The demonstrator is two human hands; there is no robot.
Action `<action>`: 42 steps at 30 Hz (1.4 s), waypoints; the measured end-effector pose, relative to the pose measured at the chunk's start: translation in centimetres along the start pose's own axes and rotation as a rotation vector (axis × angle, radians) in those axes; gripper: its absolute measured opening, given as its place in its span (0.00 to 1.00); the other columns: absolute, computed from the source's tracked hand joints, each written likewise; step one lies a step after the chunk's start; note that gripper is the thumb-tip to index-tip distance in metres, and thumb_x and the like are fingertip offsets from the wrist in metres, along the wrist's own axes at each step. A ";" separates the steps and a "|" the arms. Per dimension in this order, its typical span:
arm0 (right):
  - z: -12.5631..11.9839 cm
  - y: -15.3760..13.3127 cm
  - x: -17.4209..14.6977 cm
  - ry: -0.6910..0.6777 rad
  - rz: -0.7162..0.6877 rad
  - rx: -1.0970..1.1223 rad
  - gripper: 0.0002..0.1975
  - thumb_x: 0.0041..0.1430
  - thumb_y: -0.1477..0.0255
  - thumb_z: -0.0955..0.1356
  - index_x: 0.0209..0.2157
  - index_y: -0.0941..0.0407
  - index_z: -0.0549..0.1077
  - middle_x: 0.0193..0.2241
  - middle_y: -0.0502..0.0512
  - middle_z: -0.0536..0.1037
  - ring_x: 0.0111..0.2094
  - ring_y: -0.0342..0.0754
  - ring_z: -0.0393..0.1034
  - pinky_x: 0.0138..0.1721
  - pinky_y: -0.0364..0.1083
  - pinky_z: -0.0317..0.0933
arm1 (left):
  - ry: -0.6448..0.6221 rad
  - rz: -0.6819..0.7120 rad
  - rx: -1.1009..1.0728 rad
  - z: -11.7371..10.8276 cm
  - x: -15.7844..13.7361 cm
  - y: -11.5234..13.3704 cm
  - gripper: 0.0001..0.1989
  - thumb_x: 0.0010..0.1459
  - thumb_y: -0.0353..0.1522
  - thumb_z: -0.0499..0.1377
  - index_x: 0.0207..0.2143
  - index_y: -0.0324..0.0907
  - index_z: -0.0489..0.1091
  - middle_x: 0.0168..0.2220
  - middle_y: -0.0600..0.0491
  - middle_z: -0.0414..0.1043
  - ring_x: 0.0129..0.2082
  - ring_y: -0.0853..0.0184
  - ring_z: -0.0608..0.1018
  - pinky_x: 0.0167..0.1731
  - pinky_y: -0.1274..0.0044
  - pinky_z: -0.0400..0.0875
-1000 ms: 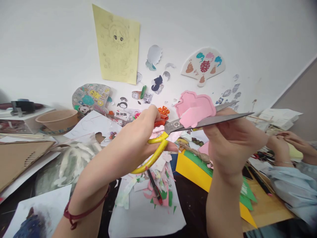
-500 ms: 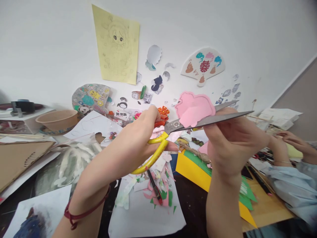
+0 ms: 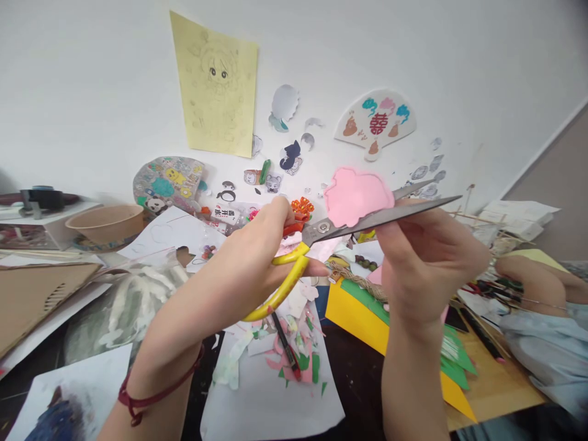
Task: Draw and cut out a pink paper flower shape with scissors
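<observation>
The pink paper (image 3: 358, 199) has tipped a bit, so the dark line drawn near its edge hardly shows now, and a new part of its edge seems to sit at the blades, ready for cutting. It is up in the air, between the part-open blades of the scissors (image 3: 323, 227), with the left hand (image 3: 255, 245) wrapped round their yellow handles. The right hand (image 3: 429, 260) is just behind the blades on the right, but they hide its fingertips, so I cannot tell how it grips.

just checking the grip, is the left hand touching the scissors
Touching: the head view shows the left hand gripping the scissors by their yellow handles.
</observation>
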State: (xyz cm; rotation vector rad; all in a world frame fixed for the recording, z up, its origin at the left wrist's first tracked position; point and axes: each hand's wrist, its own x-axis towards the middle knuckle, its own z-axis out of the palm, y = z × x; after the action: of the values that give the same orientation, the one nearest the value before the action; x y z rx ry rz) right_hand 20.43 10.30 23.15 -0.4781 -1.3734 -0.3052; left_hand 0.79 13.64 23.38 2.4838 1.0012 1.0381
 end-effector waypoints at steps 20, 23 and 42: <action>1.0 -0.2 -0.2 0.108 0.030 0.050 0.07 0.53 0.80 0.73 0.32 0.53 0.80 0.27 0.47 0.80 0.30 0.44 0.75 0.31 0.46 0.73 | 0.003 0.018 0.025 0.0 -0.2 0.1 0.17 0.57 0.41 0.60 0.35 0.46 0.52 0.30 0.56 0.62 0.25 0.68 0.63 0.22 0.74 0.59; 0.9 -0.1 -0.2 0.103 0.017 0.050 0.07 0.53 0.80 0.73 0.31 0.53 0.80 0.27 0.47 0.80 0.30 0.43 0.75 0.31 0.45 0.72 | 0.005 0.011 0.032 0.1 -0.2 0.1 0.17 0.58 0.42 0.59 0.35 0.46 0.52 0.30 0.56 0.62 0.25 0.69 0.63 0.22 0.75 0.59; 0.7 1.4 0.1 0.085 -0.021 0.087 0.06 0.54 0.79 0.73 0.32 0.53 0.80 0.27 0.48 0.79 0.30 0.42 0.75 0.31 0.43 0.73 | 0.039 0.007 0.119 0.3 -0.1 0.1 0.20 0.58 0.48 0.58 0.34 0.46 0.51 0.30 0.56 0.63 0.24 0.68 0.65 0.22 0.75 0.60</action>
State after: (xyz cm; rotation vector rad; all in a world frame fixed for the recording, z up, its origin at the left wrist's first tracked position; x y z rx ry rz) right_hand 20.55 11.85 23.12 -0.3750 -1.3037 -0.2785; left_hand 0.98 13.56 23.18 2.5729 1.0965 1.0616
